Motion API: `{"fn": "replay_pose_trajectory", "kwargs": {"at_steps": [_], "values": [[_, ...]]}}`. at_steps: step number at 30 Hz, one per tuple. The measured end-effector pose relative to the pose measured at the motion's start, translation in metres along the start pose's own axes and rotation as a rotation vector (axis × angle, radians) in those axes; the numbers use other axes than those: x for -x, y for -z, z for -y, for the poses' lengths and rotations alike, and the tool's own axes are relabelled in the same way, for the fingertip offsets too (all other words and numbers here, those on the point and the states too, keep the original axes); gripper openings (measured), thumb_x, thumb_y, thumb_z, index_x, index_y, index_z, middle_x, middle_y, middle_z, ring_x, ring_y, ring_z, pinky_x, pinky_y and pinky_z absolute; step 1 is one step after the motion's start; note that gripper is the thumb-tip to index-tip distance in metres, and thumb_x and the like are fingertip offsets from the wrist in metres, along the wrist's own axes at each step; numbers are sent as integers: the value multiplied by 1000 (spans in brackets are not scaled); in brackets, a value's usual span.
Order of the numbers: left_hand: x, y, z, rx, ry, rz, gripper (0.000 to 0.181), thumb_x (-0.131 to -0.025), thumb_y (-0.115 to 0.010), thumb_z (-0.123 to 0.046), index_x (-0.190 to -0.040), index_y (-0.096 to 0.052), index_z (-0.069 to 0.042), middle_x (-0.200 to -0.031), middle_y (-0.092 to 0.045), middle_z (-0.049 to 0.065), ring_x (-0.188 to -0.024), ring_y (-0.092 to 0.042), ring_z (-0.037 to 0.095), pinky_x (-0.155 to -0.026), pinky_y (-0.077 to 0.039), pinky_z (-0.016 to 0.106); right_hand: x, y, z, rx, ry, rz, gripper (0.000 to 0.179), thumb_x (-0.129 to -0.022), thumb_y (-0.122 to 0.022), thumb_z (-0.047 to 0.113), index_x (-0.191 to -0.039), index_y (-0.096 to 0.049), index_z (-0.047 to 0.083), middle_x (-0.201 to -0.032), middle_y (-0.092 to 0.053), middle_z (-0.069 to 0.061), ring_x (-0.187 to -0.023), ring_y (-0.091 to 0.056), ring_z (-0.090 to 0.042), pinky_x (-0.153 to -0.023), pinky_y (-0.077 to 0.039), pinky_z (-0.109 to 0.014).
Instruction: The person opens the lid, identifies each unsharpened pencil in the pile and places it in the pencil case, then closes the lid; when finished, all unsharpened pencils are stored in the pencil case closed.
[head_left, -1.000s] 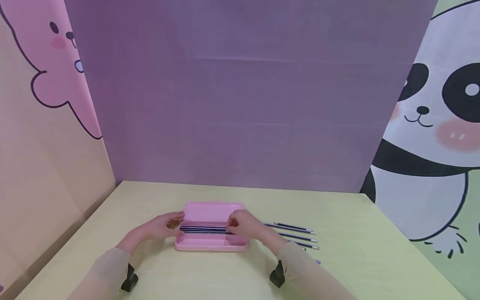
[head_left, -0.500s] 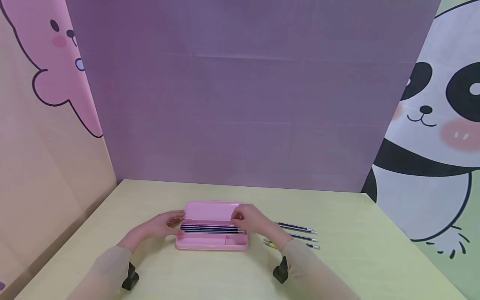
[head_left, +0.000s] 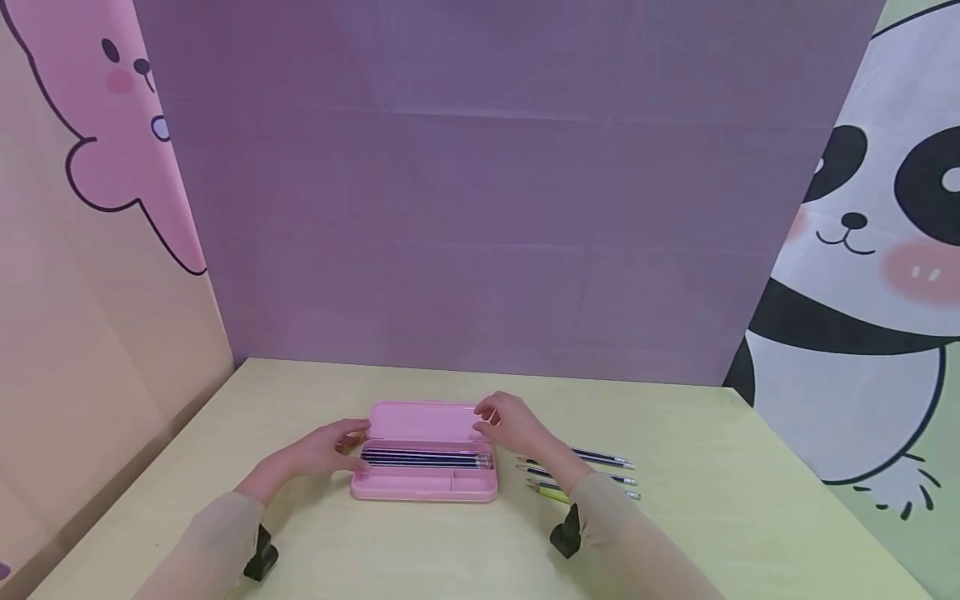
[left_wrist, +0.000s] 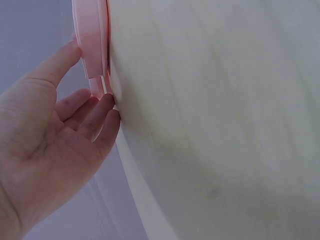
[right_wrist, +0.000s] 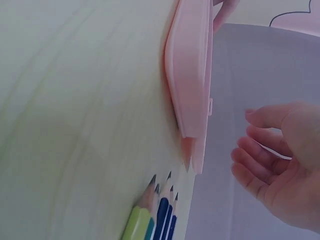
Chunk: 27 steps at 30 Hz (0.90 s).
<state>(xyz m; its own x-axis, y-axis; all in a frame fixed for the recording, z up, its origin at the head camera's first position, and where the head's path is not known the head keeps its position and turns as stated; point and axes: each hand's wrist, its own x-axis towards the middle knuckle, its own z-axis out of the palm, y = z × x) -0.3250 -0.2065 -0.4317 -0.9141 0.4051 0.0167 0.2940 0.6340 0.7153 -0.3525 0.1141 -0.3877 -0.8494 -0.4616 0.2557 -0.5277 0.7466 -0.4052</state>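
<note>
A pink pencil case (head_left: 401,485) lies with its lid (head_left: 423,421) folded back on the table. Several dark striped pencils (head_left: 423,458) fill its long compartment side by side. My left hand (head_left: 318,450) holds the case's left end, thumb on the body's edge and bent fingers by the lid, as the left wrist view also shows. Nothing is between the fingers of my right hand (head_left: 517,425), which is raised by the lid's right edge. In the right wrist view its fingers are loosely bent, apart from the case.
To the right of the case, several dark pencils (head_left: 603,458) lie on the table (head_left: 315,550), partly behind the right forearm. A yellow-green pencil (right_wrist: 136,225) lies among them, sharpened tips toward the case. A purple backdrop (head_left: 480,208) stands behind the table.
My right hand has let go of a pencil in the case and moved up and right to the lid's edge, spreading its fingers. The left hand stays at the case's end.
</note>
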Motion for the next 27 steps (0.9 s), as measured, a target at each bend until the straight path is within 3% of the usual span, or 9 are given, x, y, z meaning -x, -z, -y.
{"fn": "replay_pose_trajectory", "kwargs": {"at_steps": [9,27], "values": [[-1,0,0,2,26,-9,78,-79,-75,-26,-140,-37,2,-139,-45,23,-127,-45,40,-105,-39,50,-6,-3,-13,-29,-47,-54,21,-84,-69,13,-101,-66,0,-87,-62,-7,-77,-56,-15,-66,-51,-24],[-1,-1,-2,1,44,-15,78,-78,-76,-24,-139,-37,4,-136,-47,22,-126,-45,40,-105,-39,51,-18,-13,-27,-69,-206,1,47,-85,-70,22,-123,-56,-1,-105,-62,-12,-88,-59,-20,-74,-55,-31]]}}
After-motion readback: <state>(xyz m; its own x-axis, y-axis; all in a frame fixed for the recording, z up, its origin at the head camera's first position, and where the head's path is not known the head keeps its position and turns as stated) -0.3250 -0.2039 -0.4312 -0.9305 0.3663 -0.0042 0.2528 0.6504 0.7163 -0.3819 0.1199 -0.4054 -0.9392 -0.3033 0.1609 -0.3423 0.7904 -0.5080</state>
